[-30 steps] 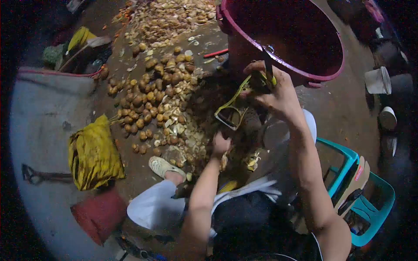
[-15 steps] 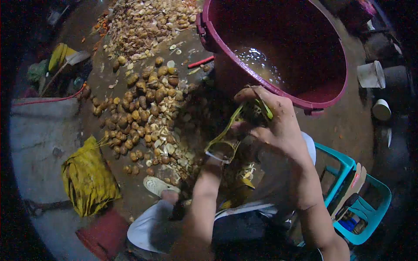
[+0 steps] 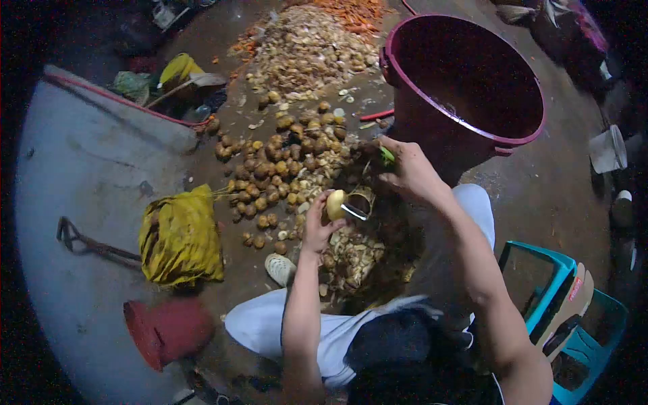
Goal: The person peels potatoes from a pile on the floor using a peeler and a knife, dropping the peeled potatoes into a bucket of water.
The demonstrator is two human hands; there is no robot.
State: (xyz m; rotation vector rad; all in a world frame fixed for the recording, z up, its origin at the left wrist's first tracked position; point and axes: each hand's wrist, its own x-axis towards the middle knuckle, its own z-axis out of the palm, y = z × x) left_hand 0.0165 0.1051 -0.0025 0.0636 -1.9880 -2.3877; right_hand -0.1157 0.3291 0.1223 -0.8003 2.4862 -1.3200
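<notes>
My left hand [image 3: 316, 229] is closed around a pale, peeled potato [image 3: 335, 204]. My right hand [image 3: 415, 172] is closed on a peeler [image 3: 387, 156] with a green handle. The peeler's metal blade [image 3: 355, 212] lies against or just beside the potato's right side; I cannot tell if they touch. Part of the peeler's frame is lost in shadow. Below both hands is a heap of pale peelings [image 3: 354, 260]. Brown unpeeled potatoes [image 3: 270, 172] are spread on the ground to the left.
A large maroon tub [image 3: 432, 94] stands ahead on the right. Farther off lie a big peelings pile [image 3: 310, 54] and orange scraps [image 3: 347, 15]. On the left are a yellow sack [image 3: 181, 236] and a red bucket [image 3: 169, 331]. A teal stool [image 3: 540, 260] is at right.
The view has swung right and up, so things appear shifted. My left hand has come out from behind the peeler's blade, and the potato in it now shows.
</notes>
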